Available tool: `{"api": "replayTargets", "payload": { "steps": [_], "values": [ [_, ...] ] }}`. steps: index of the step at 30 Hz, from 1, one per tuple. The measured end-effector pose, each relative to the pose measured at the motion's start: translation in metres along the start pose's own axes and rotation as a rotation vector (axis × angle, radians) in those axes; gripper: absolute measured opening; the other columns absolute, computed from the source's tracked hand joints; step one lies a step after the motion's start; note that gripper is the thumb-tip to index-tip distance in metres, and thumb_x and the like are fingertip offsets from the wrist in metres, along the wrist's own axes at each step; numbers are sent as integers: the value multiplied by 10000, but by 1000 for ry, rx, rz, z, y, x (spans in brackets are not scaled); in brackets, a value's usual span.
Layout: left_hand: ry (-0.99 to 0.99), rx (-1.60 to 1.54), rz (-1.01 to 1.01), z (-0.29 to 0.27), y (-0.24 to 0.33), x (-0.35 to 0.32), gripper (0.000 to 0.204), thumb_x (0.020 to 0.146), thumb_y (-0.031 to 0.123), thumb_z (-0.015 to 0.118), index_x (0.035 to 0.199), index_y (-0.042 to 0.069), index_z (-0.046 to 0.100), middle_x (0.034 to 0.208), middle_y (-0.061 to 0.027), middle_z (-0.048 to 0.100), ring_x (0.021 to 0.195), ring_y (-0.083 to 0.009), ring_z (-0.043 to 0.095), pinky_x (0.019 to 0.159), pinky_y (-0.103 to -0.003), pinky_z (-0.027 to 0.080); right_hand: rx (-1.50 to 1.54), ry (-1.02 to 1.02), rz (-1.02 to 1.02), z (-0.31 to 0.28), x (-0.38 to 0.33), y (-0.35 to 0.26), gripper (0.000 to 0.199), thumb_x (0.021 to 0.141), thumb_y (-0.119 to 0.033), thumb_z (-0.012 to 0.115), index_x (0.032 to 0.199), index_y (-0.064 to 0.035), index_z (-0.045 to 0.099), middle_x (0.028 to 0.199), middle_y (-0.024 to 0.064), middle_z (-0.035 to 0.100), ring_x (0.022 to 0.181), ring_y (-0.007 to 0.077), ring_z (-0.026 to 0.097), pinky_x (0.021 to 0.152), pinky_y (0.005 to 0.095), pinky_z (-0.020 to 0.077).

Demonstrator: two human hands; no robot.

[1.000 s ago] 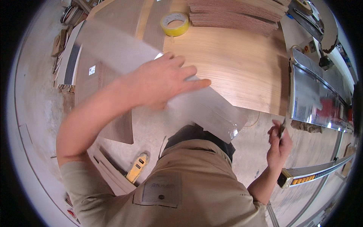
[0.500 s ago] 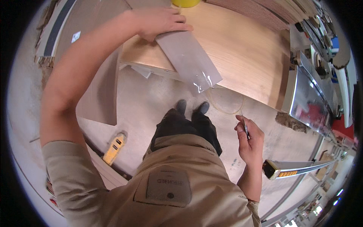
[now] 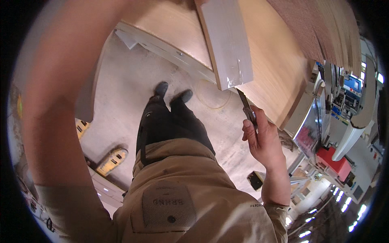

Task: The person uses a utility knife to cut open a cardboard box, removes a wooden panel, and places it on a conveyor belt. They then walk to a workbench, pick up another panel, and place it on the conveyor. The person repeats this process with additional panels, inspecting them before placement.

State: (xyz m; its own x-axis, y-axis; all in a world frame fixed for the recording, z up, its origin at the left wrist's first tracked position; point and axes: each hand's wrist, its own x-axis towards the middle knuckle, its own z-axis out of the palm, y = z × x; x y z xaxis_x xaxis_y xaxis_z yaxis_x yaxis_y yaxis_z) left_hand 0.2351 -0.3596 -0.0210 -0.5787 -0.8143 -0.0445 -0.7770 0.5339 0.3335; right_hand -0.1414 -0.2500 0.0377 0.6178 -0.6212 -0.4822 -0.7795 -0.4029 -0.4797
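A narrow grey-brown board (image 3: 227, 44) lies over the edge of a light wood-grain panel, its near end sticking out past that edge. Shiny clear film or tape wrinkles at this end. My left arm reaches up to the board's far end, where only a fingertip of my left hand (image 3: 201, 3) shows at the top rim; its grip is mostly cut off. In my right hand (image 3: 261, 135) is a utility knife (image 3: 249, 113), fingers closed round the handle. Its dark blade points up to the board's near corner, close to it or touching. A thin pale strip (image 3: 216, 107) curves in a loop below the board.
The light wood-grain panel (image 3: 271, 60) covers the bench. Dark wood sheets (image 3: 304, 24) are stacked at the far right. Yellow-and-black objects (image 3: 112, 161) are on the floor at left. A red machine part (image 3: 334, 162) and a metal-sided cabinet (image 3: 306, 125) stand at right.
The board has turned straighter and shifted right, showing its side edge. My right hand has raised the knife to the board's near end. My left hand has slipped mostly out of the picture.
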Motion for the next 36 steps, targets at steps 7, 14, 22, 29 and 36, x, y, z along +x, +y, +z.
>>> {"api": "replayTargets", "payload": {
  "steps": [7,14,22,29,36],
  "values": [
    [405,73,-152,42,46,24,346,786,238,591,969,-14,742,1082,-251,673,1034,-386,642,909,-456,508,-277,-161,34,-6,18,-17,256,984,-96,582,1198,4,483,734,156,672,675,251,723,589,363,542],
    [282,10,-290,44,56,31,310,833,152,517,960,-4,752,1138,-232,677,1084,-381,642,888,-444,524,-407,-134,-72,-5,31,-37,339,929,-49,617,1234,-1,479,758,231,670,713,449,670,592,457,522],
    [306,84,-208,54,50,44,359,849,122,539,1158,34,700,1199,-188,672,1156,-331,612,987,-429,470,-442,-173,104,0,32,-56,327,949,-86,587,1240,4,469,763,275,653,731,481,650,596,517,509],
    [289,9,-228,47,50,34,335,863,133,533,1125,31,715,1218,-193,660,1210,-324,581,1033,-422,437,-562,-62,54,15,25,-59,363,932,-101,603,1255,-21,457,761,276,651,712,487,645,604,545,521],
    [314,37,-241,53,50,41,340,906,157,501,1139,33,715,1277,-200,627,1248,-338,552,1068,-437,410,-610,-64,110,17,26,-65,381,919,-106,613,1259,-31,460,744,262,654,692,478,647,588,547,524]
  ]
}}
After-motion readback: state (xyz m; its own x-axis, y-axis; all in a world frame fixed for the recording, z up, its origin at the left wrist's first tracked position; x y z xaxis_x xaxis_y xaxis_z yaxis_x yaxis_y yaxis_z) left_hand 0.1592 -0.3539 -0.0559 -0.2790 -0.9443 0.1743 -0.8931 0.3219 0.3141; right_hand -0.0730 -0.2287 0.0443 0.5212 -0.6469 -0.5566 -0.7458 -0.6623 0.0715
